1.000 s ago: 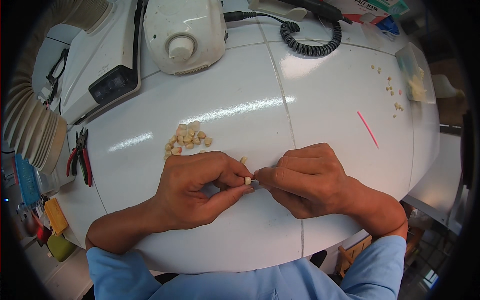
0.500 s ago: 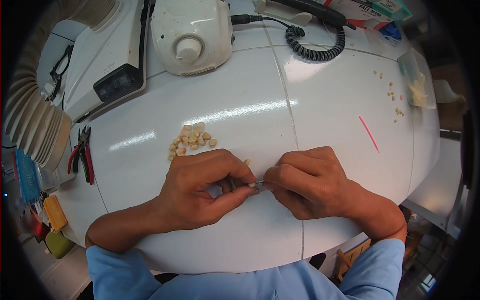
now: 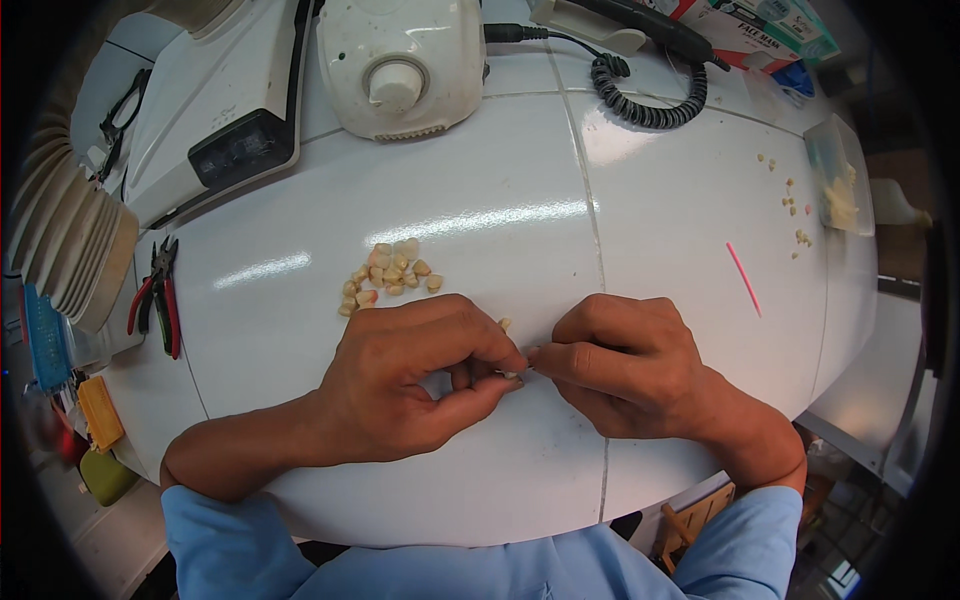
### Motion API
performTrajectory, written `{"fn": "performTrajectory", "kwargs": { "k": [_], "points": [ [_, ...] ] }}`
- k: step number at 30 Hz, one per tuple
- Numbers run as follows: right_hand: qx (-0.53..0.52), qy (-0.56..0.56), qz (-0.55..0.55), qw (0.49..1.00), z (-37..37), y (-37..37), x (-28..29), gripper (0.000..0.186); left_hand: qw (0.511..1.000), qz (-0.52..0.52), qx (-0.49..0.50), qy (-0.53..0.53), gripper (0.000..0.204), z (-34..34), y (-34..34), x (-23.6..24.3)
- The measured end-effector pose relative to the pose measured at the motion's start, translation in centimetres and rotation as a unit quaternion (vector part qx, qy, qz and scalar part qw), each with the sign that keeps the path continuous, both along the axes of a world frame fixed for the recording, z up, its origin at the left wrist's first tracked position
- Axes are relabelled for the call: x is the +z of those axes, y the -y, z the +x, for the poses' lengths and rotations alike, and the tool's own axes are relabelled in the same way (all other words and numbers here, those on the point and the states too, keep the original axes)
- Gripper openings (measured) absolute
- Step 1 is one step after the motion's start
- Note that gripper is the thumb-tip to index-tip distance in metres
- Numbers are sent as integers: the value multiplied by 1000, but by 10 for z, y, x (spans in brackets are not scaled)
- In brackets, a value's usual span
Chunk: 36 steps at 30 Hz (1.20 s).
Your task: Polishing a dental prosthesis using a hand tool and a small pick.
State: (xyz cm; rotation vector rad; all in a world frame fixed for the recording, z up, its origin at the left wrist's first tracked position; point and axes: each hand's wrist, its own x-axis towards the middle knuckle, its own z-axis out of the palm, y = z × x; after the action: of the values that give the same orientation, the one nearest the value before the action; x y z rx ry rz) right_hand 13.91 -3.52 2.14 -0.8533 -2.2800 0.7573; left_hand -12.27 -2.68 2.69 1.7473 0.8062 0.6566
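My left hand [image 3: 425, 370] pinches a small cream tooth-shaped piece [image 3: 511, 375] between thumb and forefinger, which hide most of it. Close against it, my right hand [image 3: 630, 365] is closed, its thumb and forefinger tips meeting right beside the piece. Whatever thin thing those fingertips hold is too small to make out. Just beyond the left forefinger another cream tooth-shaped piece [image 3: 504, 325] shows in part. Past my left knuckles lies a loose pile of cream and pinkish tooth-shaped pieces [image 3: 395, 268] on the white table [image 3: 480, 480].
Pliers [image 3: 160, 300] with red and black handles lie left, near a ribbed hose [image 3: 85, 240]. A white control box [image 3: 400, 70] with a knob stands at the back, a coiled cable [image 3: 650, 115] beside it. Right are a pink stick [image 3: 743, 280], small yellowish pieces [image 3: 790, 200] and a clear container [image 3: 838, 175].
The view has shifted slightly. My right fingertips have drawn closer to the left ones, and the thin thing seen between them before is now mostly hidden.
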Motion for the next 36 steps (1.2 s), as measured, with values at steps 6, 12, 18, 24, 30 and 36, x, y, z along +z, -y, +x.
{"fn": "performTrajectory", "kwargs": {
  "k": [6,12,18,24,30,36],
  "points": [
    [7,-23,3,1000,-4,1,2,24,1000,-8,8,15,20,0,4,-1],
    [31,-7,2,999,-4,-4,5,25,1000,0,8,19,20,-1,5,-5],
    [25,8,8,1000,-5,-2,7,21,1000,-10,15,21,19,-2,6,-5],
    [14,2,15,1000,-7,-1,6,15,1000,-4,16,23,18,-1,7,-6],
    [17,0,23,1000,-7,0,5,16,1000,-3,15,20,17,0,7,-6],
    [24,9,18,1000,-5,-1,7,20,1000,-1,22,21,16,1,8,-7]
  ]
}}
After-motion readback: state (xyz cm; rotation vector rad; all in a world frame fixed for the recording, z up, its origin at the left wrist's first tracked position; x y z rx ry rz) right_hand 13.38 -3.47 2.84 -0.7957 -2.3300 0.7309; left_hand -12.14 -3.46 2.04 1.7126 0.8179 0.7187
